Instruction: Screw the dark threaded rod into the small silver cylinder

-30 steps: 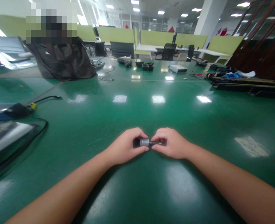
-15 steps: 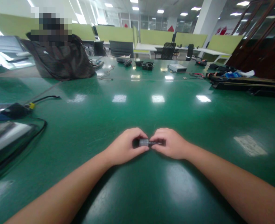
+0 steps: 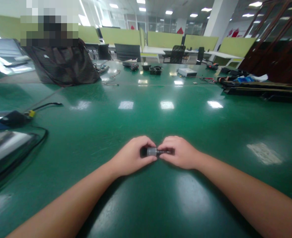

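Note:
Just above the green table, or resting on it, lies a small grey cylinder [image 3: 152, 151] with a thin dark shaft [image 3: 165, 152] pointing right. My left hand [image 3: 133, 155] curls round the cylinder, thumb below and fingers above. From the other side, my right hand [image 3: 179, 152] pinches the piece near where the shaft leaves the cylinder. The fingertips of both hands almost meet there. Part of the shaft is shaded inside my right hand, and the exact kind of the piece is too small to make out.
The glossy green table [image 3: 146, 119] reflects ceiling lights. At left lie a black cable [image 3: 43, 135] and a blue-and-black device [image 3: 14, 119]. A dark bag [image 3: 64, 64] stands far left, a grey box [image 3: 187, 72] at the back. Black bars [image 3: 265, 89] lie far right.
The view has shifted very slightly, so the background sits a little further left. Both hands keep the same grip on the grey cylinder piece.

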`<action>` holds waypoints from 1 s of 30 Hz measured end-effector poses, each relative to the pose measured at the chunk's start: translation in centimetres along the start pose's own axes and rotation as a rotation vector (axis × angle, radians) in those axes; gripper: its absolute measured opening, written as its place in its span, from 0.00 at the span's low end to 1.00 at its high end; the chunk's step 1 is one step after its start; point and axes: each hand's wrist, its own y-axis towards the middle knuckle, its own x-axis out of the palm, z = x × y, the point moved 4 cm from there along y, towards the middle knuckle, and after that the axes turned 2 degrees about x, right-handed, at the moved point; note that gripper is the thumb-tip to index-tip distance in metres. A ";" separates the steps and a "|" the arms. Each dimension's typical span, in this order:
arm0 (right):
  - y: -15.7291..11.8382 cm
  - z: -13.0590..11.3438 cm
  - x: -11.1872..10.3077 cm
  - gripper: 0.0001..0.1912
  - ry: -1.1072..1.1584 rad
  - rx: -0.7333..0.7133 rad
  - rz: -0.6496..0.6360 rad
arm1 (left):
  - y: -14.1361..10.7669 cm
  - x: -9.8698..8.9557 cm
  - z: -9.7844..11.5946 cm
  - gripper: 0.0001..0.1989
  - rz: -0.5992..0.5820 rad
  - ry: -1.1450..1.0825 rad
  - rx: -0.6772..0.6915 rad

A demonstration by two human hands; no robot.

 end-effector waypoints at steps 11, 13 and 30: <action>0.0 -0.7 -0.3 0.06 0.038 -0.080 0.076 | -0.1 -0.1 0.0 0.09 0.001 -0.020 0.029; 0.0 -0.7 -0.3 0.06 0.046 -0.073 0.074 | -0.1 0.0 0.0 0.10 0.000 -0.018 0.034; 0.0 -0.4 -0.6 0.05 0.019 0.031 0.060 | -0.2 -0.1 -0.1 0.10 0.016 0.027 0.025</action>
